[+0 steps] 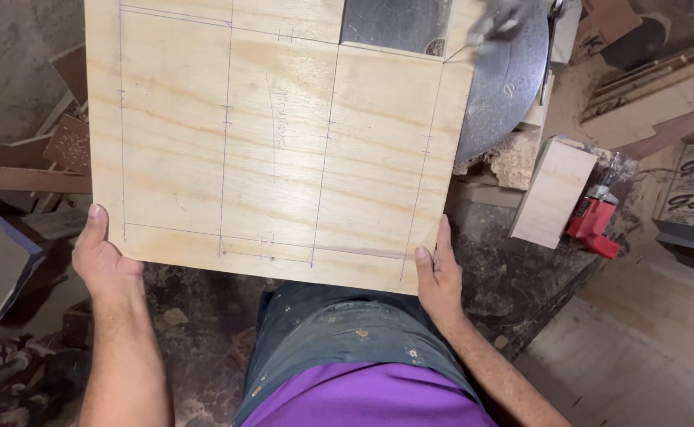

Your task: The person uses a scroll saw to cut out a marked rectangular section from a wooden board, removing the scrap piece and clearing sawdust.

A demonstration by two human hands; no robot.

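Your left hand (103,257) grips the plywood sheet (276,142) at its near-left corner, about 8 o'clock in view: thumb laid up the left edge, fingers hidden under the board. Your right hand (439,273) clamps the near-right corner at about 5 o'clock: thumb and one finger show on top along the edge, the rest are under the sheet. Both hands are closed on the plywood, one at each corner.

The sheet fills the centre and top of the view, from 9 to 1 o'clock, and carries pencil layout lines (224,134) forming a grid of rectangles, plus a scribbled note near the middle. A rectangular notch (394,24) is already cut out of its far edge at 12 o'clock; grey metal shows through it.

The sheet's far-right corner rests on a round grey metal saw table (505,87) at 1 o'clock. Something blurred sits just above that corner; can't tell whether it's a blade.

At 3 o'clock, a pale wood block (551,192) lies on the dusty surface (513,277), with a red tool (593,225) just beside it on the right. Wood offcuts (655,103) are stacked at 2 o'clock, more scraps (46,158) at 9 o'clock. Sawdust is heaped under the saw table's edge.
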